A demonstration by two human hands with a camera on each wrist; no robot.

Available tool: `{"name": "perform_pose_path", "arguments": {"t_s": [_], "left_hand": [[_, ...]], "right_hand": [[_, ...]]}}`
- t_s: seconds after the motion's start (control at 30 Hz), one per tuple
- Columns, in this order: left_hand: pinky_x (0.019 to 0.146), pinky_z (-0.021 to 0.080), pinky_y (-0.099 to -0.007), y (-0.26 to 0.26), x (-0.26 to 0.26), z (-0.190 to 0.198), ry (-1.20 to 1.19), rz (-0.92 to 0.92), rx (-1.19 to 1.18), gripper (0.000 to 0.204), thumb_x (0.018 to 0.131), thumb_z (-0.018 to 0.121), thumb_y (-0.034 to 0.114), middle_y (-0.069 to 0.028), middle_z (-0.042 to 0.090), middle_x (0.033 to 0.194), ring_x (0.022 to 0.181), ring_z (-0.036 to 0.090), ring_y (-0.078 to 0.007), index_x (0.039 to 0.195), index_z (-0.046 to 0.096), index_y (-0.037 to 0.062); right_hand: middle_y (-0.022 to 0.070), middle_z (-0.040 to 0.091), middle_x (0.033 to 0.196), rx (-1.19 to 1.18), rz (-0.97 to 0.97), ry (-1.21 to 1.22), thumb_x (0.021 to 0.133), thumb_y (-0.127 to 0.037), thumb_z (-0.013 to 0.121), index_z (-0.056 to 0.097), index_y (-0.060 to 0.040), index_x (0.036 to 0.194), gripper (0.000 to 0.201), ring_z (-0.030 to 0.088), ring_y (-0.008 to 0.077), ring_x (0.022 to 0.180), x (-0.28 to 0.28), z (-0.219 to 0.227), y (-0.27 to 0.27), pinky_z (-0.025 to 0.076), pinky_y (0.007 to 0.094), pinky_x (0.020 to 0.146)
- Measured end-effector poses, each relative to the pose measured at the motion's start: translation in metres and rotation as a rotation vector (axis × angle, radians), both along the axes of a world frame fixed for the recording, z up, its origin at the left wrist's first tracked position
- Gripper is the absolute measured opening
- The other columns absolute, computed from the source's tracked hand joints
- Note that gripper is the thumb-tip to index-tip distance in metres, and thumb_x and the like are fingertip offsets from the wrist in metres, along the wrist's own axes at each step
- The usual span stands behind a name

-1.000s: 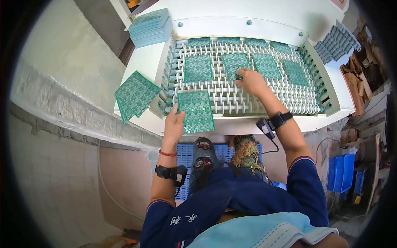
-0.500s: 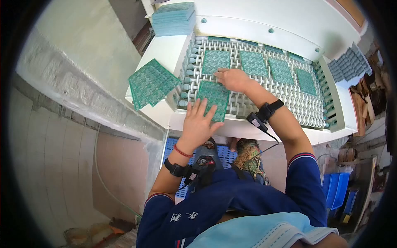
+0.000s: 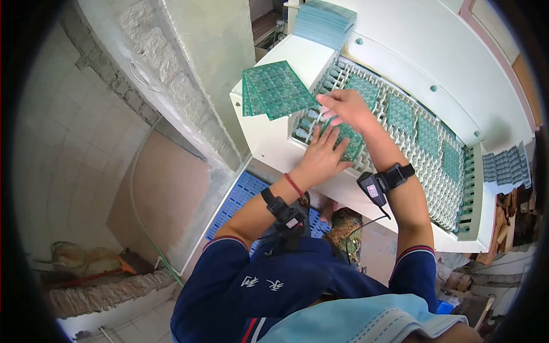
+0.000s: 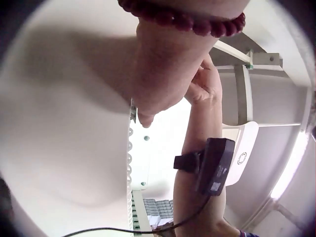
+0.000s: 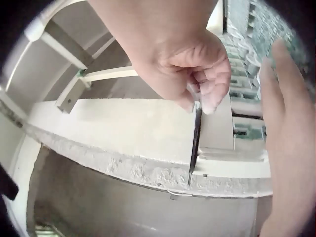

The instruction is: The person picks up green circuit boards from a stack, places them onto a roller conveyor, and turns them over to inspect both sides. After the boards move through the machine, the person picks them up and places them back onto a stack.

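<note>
In the head view my left hand (image 3: pixel 323 159) lies with spread fingers on a green circuit board (image 3: pixel 350 140) at the near left corner of the rollers. My right hand (image 3: pixel 349 108) is above that corner, fingers loosely bent, by the right tip of a few fanned green boards (image 3: pixel 277 88) on the white ledge. Whether it touches them is unclear. The right wrist view shows the thumb and fingertips of my right hand (image 5: pixel 197 94) close together with no board visible between them, and my left hand (image 5: pixel 291 118) beside it.
More boards (image 3: pixel 400 114) lie in a row on the white rollers (image 3: pixel 394 151). A tall stack of boards (image 3: pixel 325 24) stands at the ledge's back. Grey ridged pieces (image 3: pixel 506 167) are at the right end, and a rough wall edge (image 3: pixel 194 74) runs left of the machine.
The head view has turned toward the left. My right hand has moved from the rollers' boards to beside the fanned boards. My left hand went from the front board's edge to lying on it.
</note>
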State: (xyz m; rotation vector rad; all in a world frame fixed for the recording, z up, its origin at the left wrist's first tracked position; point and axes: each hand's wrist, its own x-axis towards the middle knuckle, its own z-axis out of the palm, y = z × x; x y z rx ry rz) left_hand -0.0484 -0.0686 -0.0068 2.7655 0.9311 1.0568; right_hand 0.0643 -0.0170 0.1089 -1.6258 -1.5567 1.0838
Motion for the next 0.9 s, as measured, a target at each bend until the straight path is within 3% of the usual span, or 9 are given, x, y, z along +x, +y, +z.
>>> {"name": "perform_pose_path", "arguments": {"t_s": [0.03,0.13,0.23,0.4,0.5,0.6,0.67,0.77,0.9], "left_hand": [[0.103,0.027,-0.0543,-0.002,-0.003,0.001,-0.016,-0.006,-0.004,0.055,0.078,0.064,0.041,-0.0216,0.047,0.125,0.121,0.041,-0.0389,0.118,0.054,0.0038],[0.103,0.03,-0.0519,-0.011,-0.013,0.008,-0.075,-0.021,-0.016,0.053,0.078,0.066,0.035,-0.0217,0.047,0.125,0.12,0.042,-0.0384,0.116,0.053,0.0021],[0.1,0.035,-0.0482,-0.016,-0.034,0.01,-0.188,-0.038,-0.008,0.047,0.076,0.069,0.027,-0.0208,0.05,0.122,0.116,0.047,-0.0378,0.113,0.055,0.0012],[0.088,0.044,-0.0432,-0.024,-0.08,0.018,-0.426,0.002,0.085,0.034,0.076,0.066,0.009,-0.0198,0.057,0.109,0.106,0.052,-0.0362,0.108,0.057,-0.0015],[0.084,0.043,-0.04,-0.02,-0.104,0.027,-0.579,0.258,0.225,0.032,0.08,0.059,0.005,-0.0186,0.057,0.106,0.1,0.053,-0.0324,0.11,0.055,-0.0041],[0.081,0.044,-0.0354,-0.002,-0.117,0.034,-0.785,0.461,-0.01,0.035,0.087,0.057,0.014,-0.0164,0.053,0.108,0.096,0.053,-0.0267,0.117,0.051,-0.0052],[0.08,0.045,-0.0308,0.01,-0.118,0.042,-0.819,0.547,-0.13,0.042,0.092,0.055,0.019,-0.0141,0.051,0.111,0.096,0.054,-0.0201,0.123,0.047,-0.0067],[0.077,0.045,-0.0323,0.02,-0.115,0.042,-0.836,0.484,-0.239,0.046,0.092,0.054,0.027,-0.0167,0.049,0.111,0.095,0.053,-0.0237,0.126,0.045,-0.0041],[0.073,0.047,-0.0317,0.015,-0.112,0.049,-0.803,0.468,-0.345,0.053,0.091,0.055,0.027,-0.0178,0.049,0.11,0.094,0.054,-0.0215,0.129,0.041,-0.0071]], "right_hand": [[0.0073,0.062,0.074,-0.078,-0.021,0.13,0.085,-0.033,0.064,0.063,0.0036,0.093,0.038,0.06,0.0146,0.066,-0.007,-0.004,0.005,0.047,0.0266,0.051],[0.0055,0.058,0.071,-0.194,0.068,0.368,0.084,-0.027,0.067,0.061,0.0,0.082,0.028,0.054,0.011,0.059,-0.005,-0.019,0.018,0.043,0.0248,0.046],[0.0025,0.054,0.066,-0.159,0.007,0.56,0.083,-0.023,0.068,0.056,-0.0035,0.074,0.024,0.048,0.008,0.053,0.004,-0.02,0.0,0.039,0.0231,0.044],[0.0026,0.054,0.065,0.072,-0.379,0.691,0.084,-0.021,0.067,0.059,0.0012,0.08,0.024,0.046,0.0086,0.048,0.06,-0.027,-0.084,0.037,0.0218,0.041],[0.0025,0.055,0.063,0.164,-0.619,0.679,0.085,-0.021,0.065,0.06,0.0009,0.081,0.023,0.046,0.0086,0.046,0.104,-0.051,-0.136,0.037,0.0217,0.04],[0.0026,0.056,0.061,0.191,-0.79,0.562,0.087,-0.02,0.064,0.06,-0.0002,0.08,0.021,0.045,0.0087,0.042,0.133,-0.078,-0.169,0.035,0.0215,0.038],[0.0041,0.057,0.055,0.134,-0.825,0.217,0.086,-0.025,0.064,0.063,0.001,0.074,0.028,0.048,0.0094,0.042,0.14,-0.081,-0.181,0.036,0.0232,0.039],[0.0049,0.056,0.048,0.132,-0.868,-0.368,0.083,-0.029,0.067,0.066,0.0025,0.071,0.034,0.052,0.0099,0.044,0.136,-0.083,-0.187,0.04,0.0255,0.044],[0.0053,0.057,0.052,0.222,-0.766,-0.347,0.083,-0.03,0.067,0.068,0.0006,0.078,0.031,0.053,0.0111,0.045,0.119,-0.065,-0.178,0.041,0.0264,0.046]]}}
